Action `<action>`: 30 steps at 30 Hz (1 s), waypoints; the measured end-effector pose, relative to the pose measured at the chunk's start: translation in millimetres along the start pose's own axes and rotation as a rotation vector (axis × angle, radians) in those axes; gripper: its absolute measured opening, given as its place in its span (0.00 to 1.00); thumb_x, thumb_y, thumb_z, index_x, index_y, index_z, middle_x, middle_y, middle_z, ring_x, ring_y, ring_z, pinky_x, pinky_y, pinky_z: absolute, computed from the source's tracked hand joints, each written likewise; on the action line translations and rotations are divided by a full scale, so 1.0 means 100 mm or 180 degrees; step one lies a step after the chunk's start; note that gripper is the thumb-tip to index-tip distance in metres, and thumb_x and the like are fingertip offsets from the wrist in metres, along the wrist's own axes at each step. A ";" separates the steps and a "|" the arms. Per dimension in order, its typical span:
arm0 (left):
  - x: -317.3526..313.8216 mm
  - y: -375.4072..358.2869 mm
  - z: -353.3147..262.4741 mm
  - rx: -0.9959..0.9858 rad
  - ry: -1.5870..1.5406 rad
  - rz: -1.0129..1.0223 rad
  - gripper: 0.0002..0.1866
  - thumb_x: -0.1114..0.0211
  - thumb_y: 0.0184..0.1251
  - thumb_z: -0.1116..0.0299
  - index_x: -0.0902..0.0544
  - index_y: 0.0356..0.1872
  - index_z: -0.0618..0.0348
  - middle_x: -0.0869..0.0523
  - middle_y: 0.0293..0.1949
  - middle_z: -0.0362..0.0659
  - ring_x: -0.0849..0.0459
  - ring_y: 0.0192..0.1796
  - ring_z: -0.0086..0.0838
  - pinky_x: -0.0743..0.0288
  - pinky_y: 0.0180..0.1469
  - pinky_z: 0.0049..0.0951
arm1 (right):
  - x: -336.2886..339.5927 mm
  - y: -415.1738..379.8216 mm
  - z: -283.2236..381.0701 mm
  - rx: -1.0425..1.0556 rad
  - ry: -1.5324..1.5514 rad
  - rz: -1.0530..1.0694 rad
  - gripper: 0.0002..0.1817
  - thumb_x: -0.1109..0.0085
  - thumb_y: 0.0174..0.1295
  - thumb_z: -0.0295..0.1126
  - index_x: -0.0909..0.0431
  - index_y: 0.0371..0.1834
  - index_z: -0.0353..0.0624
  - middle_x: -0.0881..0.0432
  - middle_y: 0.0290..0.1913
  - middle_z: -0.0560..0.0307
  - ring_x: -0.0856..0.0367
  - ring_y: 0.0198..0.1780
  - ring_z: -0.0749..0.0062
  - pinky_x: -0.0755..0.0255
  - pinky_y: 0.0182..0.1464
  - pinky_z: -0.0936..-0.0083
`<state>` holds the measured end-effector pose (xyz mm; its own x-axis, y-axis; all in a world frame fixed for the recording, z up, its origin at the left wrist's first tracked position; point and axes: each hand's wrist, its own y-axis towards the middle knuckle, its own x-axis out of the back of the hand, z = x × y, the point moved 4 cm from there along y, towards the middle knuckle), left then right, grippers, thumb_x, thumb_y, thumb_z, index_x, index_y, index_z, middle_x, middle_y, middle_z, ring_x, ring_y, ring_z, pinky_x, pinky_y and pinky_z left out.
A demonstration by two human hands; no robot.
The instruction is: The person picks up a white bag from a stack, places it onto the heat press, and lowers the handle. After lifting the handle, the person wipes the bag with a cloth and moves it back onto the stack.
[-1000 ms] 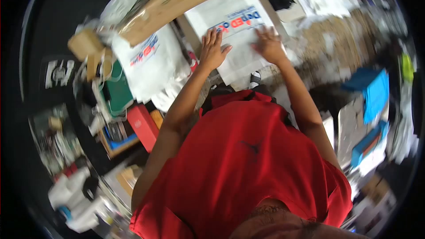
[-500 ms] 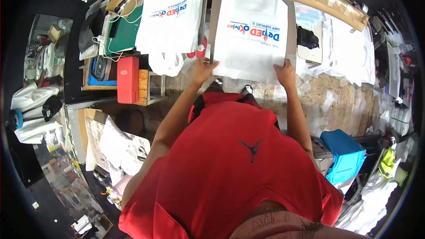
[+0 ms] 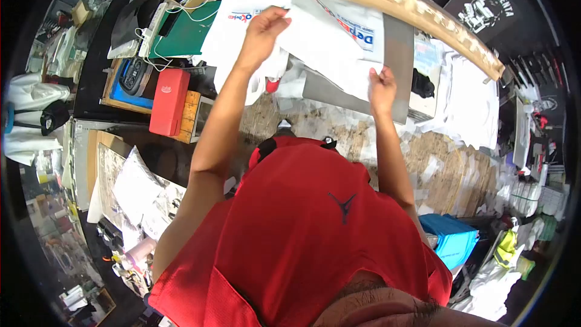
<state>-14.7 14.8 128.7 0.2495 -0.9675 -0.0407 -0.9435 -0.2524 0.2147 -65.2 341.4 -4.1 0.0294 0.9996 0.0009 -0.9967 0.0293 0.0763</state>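
Note:
A white printed bag [image 3: 339,54] is partly lifted and folded over above the grey board [image 3: 396,48]. My left hand [image 3: 263,30] pinches its raised corner at the upper left. With closed fingers my right hand [image 3: 382,88] grips the lower right corner. Part of the blue and red print shows, while the fold hides the rest. Left of it, partly behind my left hand, lies a stack of white printed bags [image 3: 233,24].
A long brown cardboard roll [image 3: 405,6] crosses the far side. A red box [image 3: 169,102] and a green board [image 3: 187,30] stand left. White sheets [image 3: 475,97] hang at the right. A blue cloth bag [image 3: 451,239] is near my right elbow.
My left hand has moved up and left, lifting and folding the bag that lay flat before. More of the grey board is uncovered. The camera view has shifted and turned.

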 end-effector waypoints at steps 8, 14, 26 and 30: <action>1.31 -0.43 -0.02 0.0691 -0.1384 0.0392 0.25 0.43 0.76 0.58 0.30 0.64 0.66 0.15 0.52 0.54 0.14 0.48 0.36 0.21 0.53 0.36 | -1.88 0.06 0.68 -0.0232 0.0425 0.0322 0.09 0.39 0.69 0.27 0.22 0.49 0.35 0.14 0.38 0.57 0.21 0.37 0.78 0.29 0.42 0.81; 2.16 -0.94 0.82 0.1862 -0.0345 0.0204 0.12 0.39 0.71 0.73 0.22 0.52 0.66 0.12 0.34 0.49 0.15 0.30 0.28 0.19 0.36 0.27 | -2.75 0.27 -0.03 -0.0111 -0.1211 0.0444 0.14 0.34 0.61 0.31 0.19 0.47 0.35 0.12 0.43 0.43 0.13 0.46 0.53 0.23 0.49 0.64; 2.63 -1.07 1.66 0.2149 -0.0337 -0.1240 0.16 0.31 0.65 0.66 0.21 0.49 0.63 0.13 0.36 0.45 0.15 0.36 0.29 0.21 0.38 0.29 | -3.02 0.14 -0.35 0.0111 -0.2232 0.0143 0.20 0.30 0.55 0.35 0.20 0.49 0.40 0.11 0.37 0.46 0.12 0.41 0.52 0.20 0.49 0.62; 2.95 -0.89 1.97 0.1990 0.0522 -0.1470 0.25 0.28 0.61 0.62 0.23 0.55 0.64 0.14 0.45 0.45 0.17 0.46 0.32 0.25 0.49 0.31 | -2.96 0.13 -0.26 -0.0090 -0.2514 0.0581 0.25 0.29 0.54 0.37 0.24 0.53 0.38 0.15 0.47 0.43 0.16 0.51 0.51 0.23 0.54 0.62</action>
<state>99.7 -251.5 -94.4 0.6284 -0.7607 0.1628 -0.6722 -0.6362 -0.3787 -89.2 45.9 -29.4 -0.0993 0.6916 0.7154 -0.9922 -0.1235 -0.0183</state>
